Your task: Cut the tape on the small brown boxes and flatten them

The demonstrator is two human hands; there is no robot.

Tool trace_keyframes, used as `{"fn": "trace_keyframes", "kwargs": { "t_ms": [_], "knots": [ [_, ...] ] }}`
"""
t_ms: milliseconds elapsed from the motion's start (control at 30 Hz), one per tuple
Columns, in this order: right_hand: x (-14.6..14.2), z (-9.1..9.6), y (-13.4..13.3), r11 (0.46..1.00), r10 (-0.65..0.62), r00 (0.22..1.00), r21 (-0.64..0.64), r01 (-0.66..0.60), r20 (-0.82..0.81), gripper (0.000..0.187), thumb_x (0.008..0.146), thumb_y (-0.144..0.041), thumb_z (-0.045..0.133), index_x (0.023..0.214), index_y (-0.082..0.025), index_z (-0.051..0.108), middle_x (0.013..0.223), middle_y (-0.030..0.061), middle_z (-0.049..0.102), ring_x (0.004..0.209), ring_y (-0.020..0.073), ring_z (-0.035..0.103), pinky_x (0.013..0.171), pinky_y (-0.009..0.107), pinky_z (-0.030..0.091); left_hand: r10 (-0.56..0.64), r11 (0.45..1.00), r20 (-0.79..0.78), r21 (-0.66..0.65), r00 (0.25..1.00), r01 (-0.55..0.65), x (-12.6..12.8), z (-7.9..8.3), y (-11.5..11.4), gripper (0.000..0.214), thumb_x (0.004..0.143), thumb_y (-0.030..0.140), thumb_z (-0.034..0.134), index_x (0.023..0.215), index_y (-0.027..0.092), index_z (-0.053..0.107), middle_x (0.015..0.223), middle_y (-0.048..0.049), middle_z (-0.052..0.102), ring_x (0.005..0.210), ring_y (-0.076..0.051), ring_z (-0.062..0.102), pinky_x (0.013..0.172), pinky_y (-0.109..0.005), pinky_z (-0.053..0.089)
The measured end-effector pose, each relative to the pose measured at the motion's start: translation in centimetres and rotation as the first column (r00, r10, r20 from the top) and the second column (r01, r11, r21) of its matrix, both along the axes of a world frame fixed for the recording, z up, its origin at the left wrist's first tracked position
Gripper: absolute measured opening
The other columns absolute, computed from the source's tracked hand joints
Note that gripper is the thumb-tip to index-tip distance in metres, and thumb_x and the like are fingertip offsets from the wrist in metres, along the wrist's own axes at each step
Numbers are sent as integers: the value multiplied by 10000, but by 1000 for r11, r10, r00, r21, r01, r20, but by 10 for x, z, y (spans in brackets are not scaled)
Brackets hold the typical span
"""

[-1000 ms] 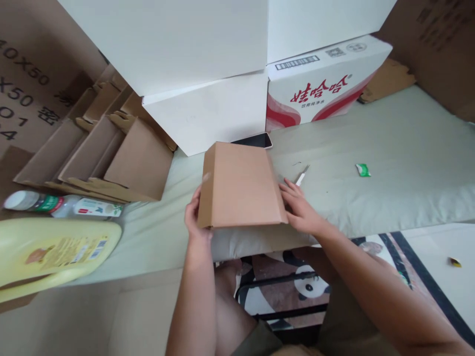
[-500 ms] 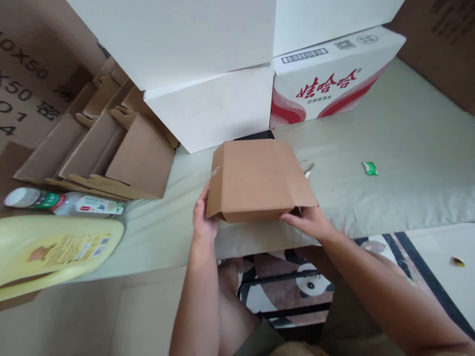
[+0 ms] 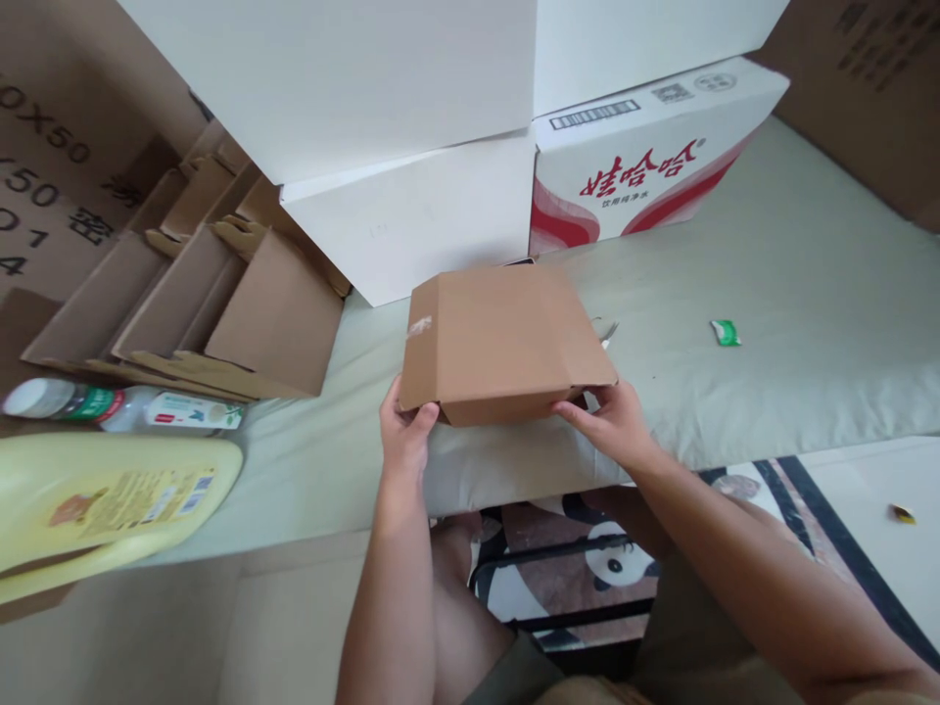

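A small brown cardboard box (image 3: 503, 338) lies flat on the pale green cushion (image 3: 771, 323) in front of me. My left hand (image 3: 405, 436) grips its near left corner, thumb curled over the front edge. My right hand (image 3: 611, 423) pinches the near right corner, fingers under the folded lid flap. A small strip of clear tape shows on the box's left side. The far edge of the box hides most of a phone lying behind it.
Stacked white cartons (image 3: 397, 137) and a red-and-white printed carton (image 3: 638, 166) stand behind. Folded brown boxes (image 3: 212, 294) lie at left, with a plastic bottle (image 3: 110, 406) and a yellow jug (image 3: 103, 499). A green wrapper (image 3: 726, 333) and a small tool (image 3: 608, 333) lie on the cushion.
The box has been turned so its top faces up and wider. My right hand slid from the right side to the near right corner; my left thumb came over the front edge.
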State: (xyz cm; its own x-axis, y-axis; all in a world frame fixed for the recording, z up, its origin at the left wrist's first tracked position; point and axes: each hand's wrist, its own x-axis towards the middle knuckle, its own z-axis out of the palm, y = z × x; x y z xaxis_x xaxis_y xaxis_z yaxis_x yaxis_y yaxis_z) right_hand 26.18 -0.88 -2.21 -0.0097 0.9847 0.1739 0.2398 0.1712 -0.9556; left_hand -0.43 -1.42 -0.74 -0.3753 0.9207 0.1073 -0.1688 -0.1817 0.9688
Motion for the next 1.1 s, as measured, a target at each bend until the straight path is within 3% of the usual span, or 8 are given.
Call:
{"fn": "trace_keyframes", "kwargs": {
  "t_ms": [267,400,500,600,767,933,1100],
  "knots": [
    [-2,4,0,1000,27,1000,-3,-27,6,364,761,-544,794,785,-236,600,711,37,675,639,197,633,576,336,522,-14,999,14,-42,1000,15,-2,0,1,735,532,755,877,975,189,726,964,-84,737,903,-228,706,811,-323,545],
    [-1,1,1,1000,8,1000,11,-8,7,340,775,-521,784,848,-229,628,775,45,694,661,190,628,589,331,521,54,998,-52,-15,997,-55,-4,1,3,728,513,782,864,901,195,680,853,-40,682,780,-185,643,695,-283,484],
    [0,0,1,1000,-15,1000,24,15,2,292,819,-491,738,934,-234,662,829,50,728,696,201,646,640,347,544,118,992,-146,-30,982,-123,-7,2,3,645,556,736,873,656,201,525,610,43,479,558,-102,435,533,-239,333],
    [3,-2,1,1000,12,998,29,-10,-59,310,891,-551,633,932,-248,682,834,54,736,759,235,679,717,395,571,122,990,-217,-45,969,-135,-10,3,2,697,641,688,841,544,216,339,533,69,274,501,-83,251,480,-249,199],
    [10,-8,5,996,-79,975,-50,70,-205,523,891,-751,474,822,-266,657,768,53,690,821,285,677,742,438,565,147,989,-133,-13,980,-150,-9,7,0,580,728,499,694,467,226,253,507,46,181,496,-101,176,481,-280,166],
    [17,-10,12,986,-140,958,-123,112,-249,435,875,-665,569,686,-275,530,663,27,569,691,243,579,615,383,504,-11,999,-119,-45,993,6,-11,8,0,304,620,302,560,414,225,351,458,21,251,478,-120,231,481,-294,196],
    [21,-9,15,967,-237,902,-174,184,-362,445,847,-638,584,645,-290,395,594,4,417,564,211,462,506,368,431,60,976,-193,-195,979,-98,-17,4,8,105,659,302,684,659,211,631,636,15,587,595,-138,494,551,-249,377]
  ]
}}
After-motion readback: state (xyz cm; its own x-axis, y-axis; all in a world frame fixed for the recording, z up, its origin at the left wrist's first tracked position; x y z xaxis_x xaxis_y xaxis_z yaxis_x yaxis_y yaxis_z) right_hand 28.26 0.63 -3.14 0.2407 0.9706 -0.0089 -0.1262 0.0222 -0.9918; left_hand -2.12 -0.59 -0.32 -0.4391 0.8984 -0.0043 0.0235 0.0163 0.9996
